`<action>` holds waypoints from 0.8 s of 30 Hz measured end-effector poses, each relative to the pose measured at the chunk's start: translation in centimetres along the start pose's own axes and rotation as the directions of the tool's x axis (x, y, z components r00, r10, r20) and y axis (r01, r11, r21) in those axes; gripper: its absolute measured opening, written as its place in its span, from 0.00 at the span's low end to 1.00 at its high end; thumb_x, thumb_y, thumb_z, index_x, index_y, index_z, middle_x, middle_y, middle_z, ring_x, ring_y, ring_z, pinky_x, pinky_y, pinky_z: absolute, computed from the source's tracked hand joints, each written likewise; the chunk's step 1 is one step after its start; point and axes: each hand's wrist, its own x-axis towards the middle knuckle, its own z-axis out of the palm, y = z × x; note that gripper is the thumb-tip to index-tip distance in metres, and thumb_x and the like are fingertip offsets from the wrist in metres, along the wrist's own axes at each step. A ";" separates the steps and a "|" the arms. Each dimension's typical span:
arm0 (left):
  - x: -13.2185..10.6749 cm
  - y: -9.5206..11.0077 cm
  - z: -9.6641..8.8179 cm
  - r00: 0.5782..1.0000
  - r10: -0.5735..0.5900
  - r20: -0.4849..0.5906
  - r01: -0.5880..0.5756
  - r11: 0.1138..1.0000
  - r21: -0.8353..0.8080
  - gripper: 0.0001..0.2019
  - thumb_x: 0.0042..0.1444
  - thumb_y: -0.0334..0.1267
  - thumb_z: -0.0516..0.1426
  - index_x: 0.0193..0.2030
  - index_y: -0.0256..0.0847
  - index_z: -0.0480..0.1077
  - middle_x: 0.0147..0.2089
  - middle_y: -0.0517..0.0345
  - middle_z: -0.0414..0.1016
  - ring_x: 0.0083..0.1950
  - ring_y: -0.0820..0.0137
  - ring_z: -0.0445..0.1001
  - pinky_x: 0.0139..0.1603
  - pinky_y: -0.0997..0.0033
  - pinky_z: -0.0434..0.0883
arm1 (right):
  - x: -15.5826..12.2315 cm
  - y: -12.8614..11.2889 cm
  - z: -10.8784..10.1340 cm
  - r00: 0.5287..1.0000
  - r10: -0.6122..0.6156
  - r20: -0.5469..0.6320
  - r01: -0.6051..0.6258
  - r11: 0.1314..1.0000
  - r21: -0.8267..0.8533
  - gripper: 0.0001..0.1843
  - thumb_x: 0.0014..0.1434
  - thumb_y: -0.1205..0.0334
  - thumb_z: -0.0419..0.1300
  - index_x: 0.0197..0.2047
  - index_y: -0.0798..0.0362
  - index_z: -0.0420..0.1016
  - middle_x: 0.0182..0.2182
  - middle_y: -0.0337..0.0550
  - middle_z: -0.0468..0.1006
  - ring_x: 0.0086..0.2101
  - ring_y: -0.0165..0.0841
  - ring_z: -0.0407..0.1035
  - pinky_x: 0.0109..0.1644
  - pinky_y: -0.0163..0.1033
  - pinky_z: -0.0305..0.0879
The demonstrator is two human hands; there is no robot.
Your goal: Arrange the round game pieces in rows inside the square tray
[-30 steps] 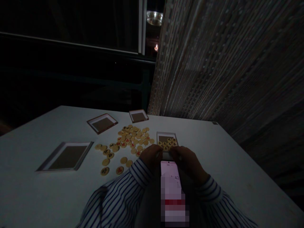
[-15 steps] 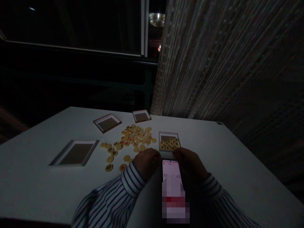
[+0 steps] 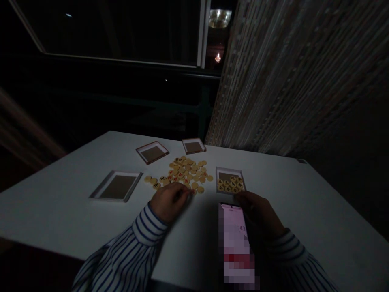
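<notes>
1. Pale round pieces [image 3: 189, 177], some marked in red or black, lie in a loose pile mid-counter, overlapping at the far side; the left hand hides part of the near edge.
2. More pieces, black-marked, lie face up in a shallow box [image 3: 224, 177] right of the pile. They fill its near part side by side, probably so the marks can be read, while the low walls hem them in.
3. The left hand [image 3: 167, 201] is curled, thumb and forefinger close together at the pile's near edge, beside a red-marked piece. Whether it grips that piece cannot be told.
4. The right hand [image 3: 263, 211] is half closed, fingertips at the box's near right corner, perhaps to steady it; whether they pinch anything is hidden.
5. A lit phone [image 3: 235, 217] lies below the box, between the forearms, seemingly placed for easy viewing. It narrows the near approach.
6. Three trays stand around the pile: a left tray [image 3: 118, 187], a back-left tray [image 3: 152, 153] and a back tray [image 3: 193, 147], the last near the far edge.
7. The white counter [image 3: 316, 211] gives its widest room right of the box; a strand curtain [image 3: 258, 81] hangs beyond the far edge.
</notes>
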 end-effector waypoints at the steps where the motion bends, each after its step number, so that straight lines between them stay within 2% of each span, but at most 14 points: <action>1: 0.0 -0.4 -0.4 1.000 -0.014 -0.017 0.014 1.000 0.008 0.10 0.55 0.39 0.50 0.33 0.39 0.71 0.31 0.55 0.75 0.32 0.71 0.72 0.35 0.71 0.68 | 0.0 -0.1 -0.1 1.000 0.003 0.002 -0.003 1.000 0.010 0.15 0.60 0.56 0.47 0.37 0.53 0.73 0.33 0.47 0.78 0.32 0.34 0.73 0.34 0.39 0.69; 7: 0.1 -3.7 -2.6 0.989 -0.105 -0.101 0.108 0.994 0.026 0.13 0.53 0.44 0.50 0.34 0.40 0.72 0.32 0.56 0.76 0.30 0.71 0.71 0.34 0.70 0.69 | 0.1 -0.4 -0.2 1.000 0.014 0.013 -0.014 1.000 0.027 0.15 0.60 0.56 0.48 0.39 0.52 0.73 0.34 0.46 0.78 0.32 0.35 0.73 0.34 0.39 0.69; 11: 0.3 -5.8 -3.4 0.963 -0.204 -0.176 0.210 0.978 0.016 0.15 0.51 0.47 0.51 0.33 0.39 0.72 0.31 0.56 0.76 0.28 0.71 0.71 0.32 0.71 0.69 | 0.4 -0.4 -0.1 1.000 0.006 0.018 -0.006 1.000 0.003 0.14 0.60 0.57 0.49 0.38 0.52 0.74 0.34 0.47 0.78 0.33 0.35 0.73 0.35 0.40 0.69; 16: 0.1 -7.6 -3.1 0.914 -0.272 -0.300 0.285 0.958 -0.001 0.15 0.50 0.48 0.51 0.32 0.39 0.72 0.33 0.55 0.76 0.32 0.68 0.72 0.36 0.68 0.70 | 0.9 -1.1 -0.7 0.998 -0.038 0.043 0.039 0.999 -0.031 0.14 0.60 0.58 0.49 0.40 0.53 0.73 0.36 0.47 0.78 0.34 0.35 0.72 0.37 0.41 0.68; 24: -0.7 -9.7 -2.0 0.899 -0.260 -0.352 0.262 0.964 -0.044 0.16 0.52 0.47 0.49 0.34 0.39 0.71 0.36 0.55 0.76 0.36 0.67 0.73 0.41 0.68 0.70 | 3.7 -4.0 -1.5 0.960 -0.201 0.196 0.232 0.961 -0.152 0.11 0.60 0.61 0.49 0.39 0.51 0.73 0.34 0.45 0.75 0.34 0.34 0.69 0.38 0.40 0.64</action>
